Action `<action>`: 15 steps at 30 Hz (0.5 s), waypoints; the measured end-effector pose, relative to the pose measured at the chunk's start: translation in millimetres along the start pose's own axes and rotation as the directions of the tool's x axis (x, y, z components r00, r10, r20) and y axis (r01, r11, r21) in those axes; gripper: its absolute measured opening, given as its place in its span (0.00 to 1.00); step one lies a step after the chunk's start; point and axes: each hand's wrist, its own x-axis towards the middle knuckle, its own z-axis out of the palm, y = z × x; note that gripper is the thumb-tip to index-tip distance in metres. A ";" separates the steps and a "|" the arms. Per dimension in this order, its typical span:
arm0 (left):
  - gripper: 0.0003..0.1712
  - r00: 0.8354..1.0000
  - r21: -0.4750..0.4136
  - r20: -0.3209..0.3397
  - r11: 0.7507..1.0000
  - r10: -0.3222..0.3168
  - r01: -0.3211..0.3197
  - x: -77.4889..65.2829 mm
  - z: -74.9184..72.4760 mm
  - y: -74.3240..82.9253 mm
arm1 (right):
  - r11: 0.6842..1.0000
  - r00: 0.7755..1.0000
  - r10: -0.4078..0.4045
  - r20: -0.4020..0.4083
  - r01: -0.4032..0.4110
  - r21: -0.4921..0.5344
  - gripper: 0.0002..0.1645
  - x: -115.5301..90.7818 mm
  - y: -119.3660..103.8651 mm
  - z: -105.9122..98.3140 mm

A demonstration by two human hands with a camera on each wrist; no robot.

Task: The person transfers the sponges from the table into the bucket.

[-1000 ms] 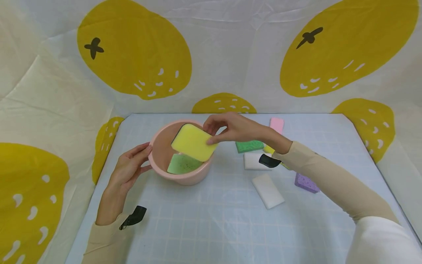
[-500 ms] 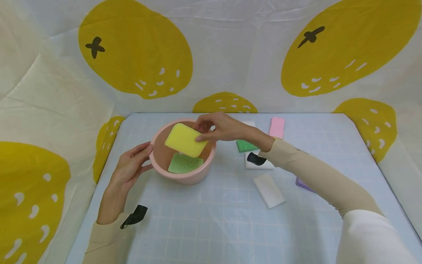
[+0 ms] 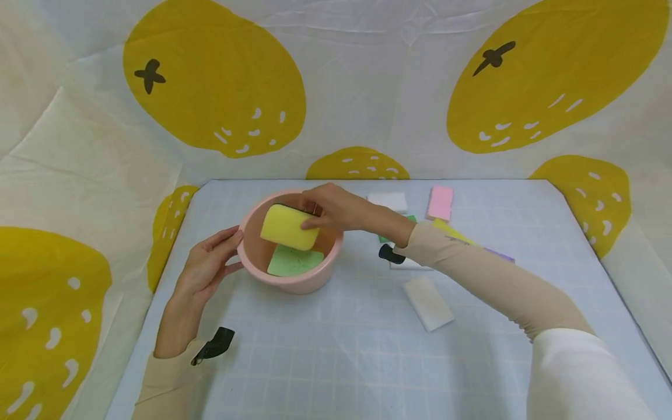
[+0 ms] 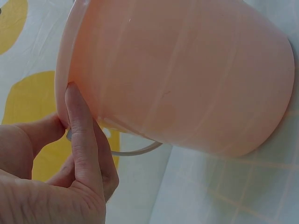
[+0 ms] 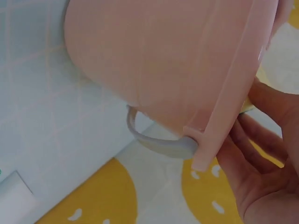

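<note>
My left hand (image 3: 202, 266) grips the left rim of a pink bucket (image 3: 315, 279), thumb on one side and fingers on the other; the left wrist view shows this pinch close to the bucket's wall (image 4: 187, 70). Over the bucket's mouth, my right hand (image 3: 338, 209) holds a yellow sponge (image 3: 287, 226) with a dark back edge by its right end. The sponge is tilted and partly below the rim. Beneath it, inside the bucket, lies a light green sponge (image 3: 295, 263), partly covered. A grey handle (image 5: 159, 143) hangs at the bucket's side in the right wrist view.
Right of the bucket lie several sponges: white (image 3: 388, 201), pink (image 3: 440, 203), another white one (image 3: 427, 303) nearer the front. Green, yellow (image 3: 454, 232) and purple (image 3: 500, 255) ones are partly hidden by my right arm. A patterned cloth (image 3: 378, 93) stands behind the table.
My right hand has moved left with the yellow sponge, from over the bucket's right rim to over its opening, and the sponge has tilted more upright. The left hand and bucket have stayed put.
</note>
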 end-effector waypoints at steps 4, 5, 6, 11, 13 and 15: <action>0.40 1.000 -0.011 0.006 1.000 0.006 -0.006 -0.2 -0.6 -0.6 | 0.997 1.000 0.006 -0.002 -0.006 -0.072 0.12 4.4 -4.2 8.0; 0.40 1.000 -0.014 0.007 1.000 0.007 -0.007 -0.2 -0.7 -0.8 | 0.997 1.000 0.019 0.000 -0.019 -0.077 0.12 5.3 -5.5 9.9; 0.39 1.000 -0.017 0.008 1.000 0.008 -0.008 -0.2 -0.7 -0.8 | 0.996 0.999 0.038 0.004 -0.038 -0.087 0.12 6.2 -6.9 11.7; 0.39 1.000 -0.024 0.008 1.000 0.004 -0.004 0.3 -1.3 -0.8 | 0.975 0.991 0.126 0.036 -0.117 -0.189 0.13 10.1 -11.8 21.9; 0.39 1.000 -0.027 0.008 1.000 0.001 -0.001 0.7 -1.5 -0.9 | 0.963 0.990 0.138 0.040 -0.125 -0.239 0.13 10.8 -12.1 25.7; 0.39 1.000 -0.031 0.008 1.000 0.000 0.000 1.3 -1.6 -1.1 | 0.952 0.989 0.143 0.033 -0.128 -0.277 0.15 11.1 -11.8 29.1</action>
